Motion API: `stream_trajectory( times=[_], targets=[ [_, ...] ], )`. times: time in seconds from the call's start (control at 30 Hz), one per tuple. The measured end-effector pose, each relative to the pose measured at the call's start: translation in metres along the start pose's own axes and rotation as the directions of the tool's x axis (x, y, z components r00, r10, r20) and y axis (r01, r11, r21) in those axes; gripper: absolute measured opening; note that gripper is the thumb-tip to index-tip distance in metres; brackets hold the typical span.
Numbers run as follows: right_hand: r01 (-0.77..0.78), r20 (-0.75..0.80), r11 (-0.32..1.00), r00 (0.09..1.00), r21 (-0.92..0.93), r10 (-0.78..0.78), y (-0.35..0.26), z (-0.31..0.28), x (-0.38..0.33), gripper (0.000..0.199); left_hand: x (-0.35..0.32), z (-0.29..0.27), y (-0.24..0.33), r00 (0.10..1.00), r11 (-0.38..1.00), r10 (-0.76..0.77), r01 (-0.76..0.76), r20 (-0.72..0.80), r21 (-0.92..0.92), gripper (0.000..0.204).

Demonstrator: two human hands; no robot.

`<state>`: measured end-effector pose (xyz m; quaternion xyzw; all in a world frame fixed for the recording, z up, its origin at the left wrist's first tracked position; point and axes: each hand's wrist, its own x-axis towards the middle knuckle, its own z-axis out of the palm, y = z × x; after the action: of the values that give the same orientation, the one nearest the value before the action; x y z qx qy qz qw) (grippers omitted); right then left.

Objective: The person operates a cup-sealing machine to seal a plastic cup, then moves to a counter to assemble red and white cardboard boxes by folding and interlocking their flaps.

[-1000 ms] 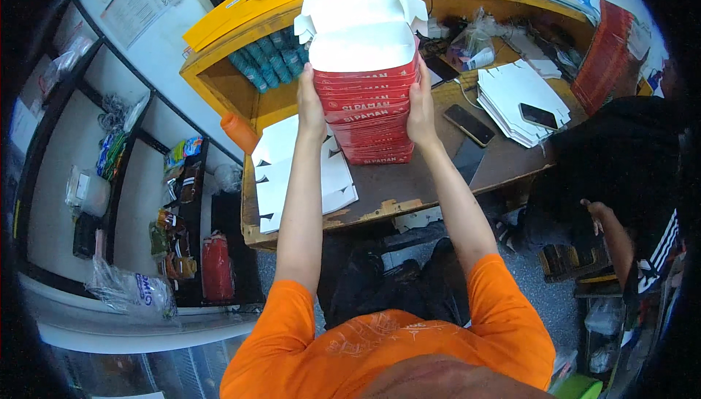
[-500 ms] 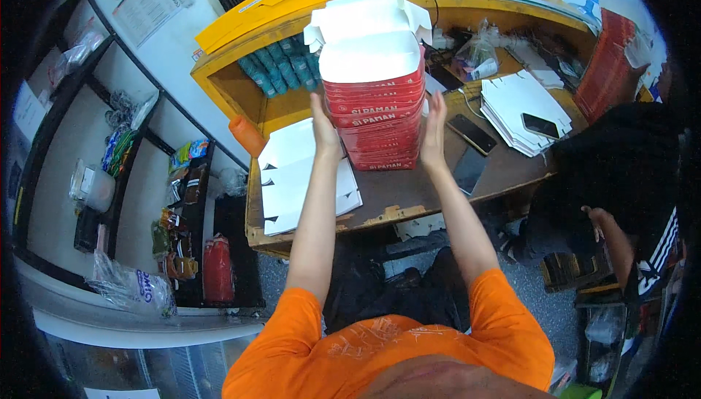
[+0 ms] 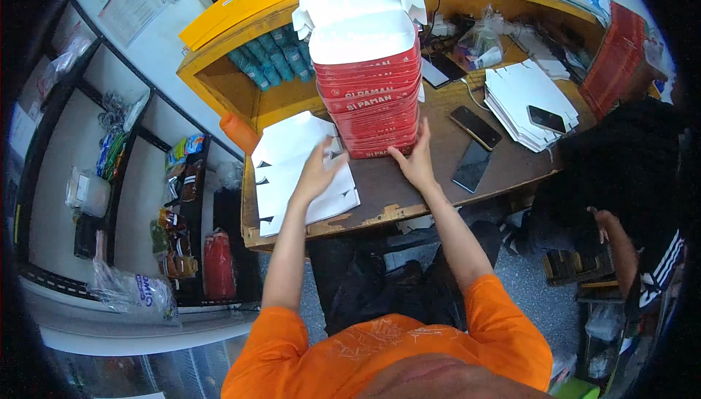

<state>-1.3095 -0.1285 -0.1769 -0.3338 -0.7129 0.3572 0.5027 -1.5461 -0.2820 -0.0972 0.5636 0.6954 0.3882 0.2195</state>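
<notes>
A tall stack of red cardboard food boxes (image 3: 369, 110) stands upright on the wooden desk, the white inside of the top box (image 3: 361, 34) facing up with its flap spread back. At the stack's lower right corner is my right hand (image 3: 418, 164), thumb and fingers apart, touching or almost touching the red sides. My left hand (image 3: 320, 173) is by the stack's lower left, over a pile of flat white cardboard blanks (image 3: 281, 162). Its fingers are spread and grip nothing.
Two phones (image 3: 475, 127) lie right of the stack. Another phone (image 3: 546, 119) rests on a second pile of white blanks (image 3: 522, 92). A person in black (image 3: 613, 173) sits at the right. Teal rolls (image 3: 270, 59) and an orange bottle (image 3: 238, 133) are behind on the left.
Both hands have come down from the stack's sides toward its base. My left hand has moved away from the stack, over the white blanks. The view has shifted slightly.
</notes>
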Motion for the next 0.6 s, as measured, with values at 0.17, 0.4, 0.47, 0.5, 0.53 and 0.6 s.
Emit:
stream_trajectory(
  times=[0.17, 0.4, 0.47, 0.5, 0.53, 0.6],
  targets=[
    [-0.186, 0.026, 0.979, 0.983, 0.083, 0.184, -0.008, -0.020, -0.053, 0.093, -0.086, -0.045, -0.046, 0.915, 0.805, -0.144, -0.114, 0.377, 0.582, 0.099],
    [-0.251, 0.071, 0.893, 0.968, 0.373, 0.242, -0.026, -0.040, -0.127, 0.036, -0.036, -0.089, -0.055, 0.809, 0.954, -0.130, -0.055, 0.573, 0.294, 0.045],
    [-0.303, 0.150, 0.845, 0.953, 0.441, 0.263, -0.032, -0.041, -0.159, 0.018, -0.028, -0.093, -0.064, 0.799, 0.963, -0.248, 0.142, 0.548, 0.228, 0.021],
    [-0.349, 0.207, 0.800, 0.937, 0.489, 0.283, -0.034, -0.044, -0.180, 0.016, -0.029, -0.093, -0.063, 0.797, 0.947, -0.313, 0.224, 0.517, 0.229, 0.020],
    [-0.431, 0.273, 0.770, 0.901, 0.470, 0.338, -0.030, -0.048, -0.205, 0.018, -0.028, -0.093, -0.061, 0.820, 0.954, -0.260, 0.136, 0.510, 0.266, 0.019],
    [-0.592, 0.386, 0.742, 0.794, 0.316, 0.469, 0.002, -0.048, -0.274, 0.020, -0.022, -0.089, -0.052, 0.843, 0.946, -0.208, 0.044, 0.496, 0.321, 0.020]
  ],
)
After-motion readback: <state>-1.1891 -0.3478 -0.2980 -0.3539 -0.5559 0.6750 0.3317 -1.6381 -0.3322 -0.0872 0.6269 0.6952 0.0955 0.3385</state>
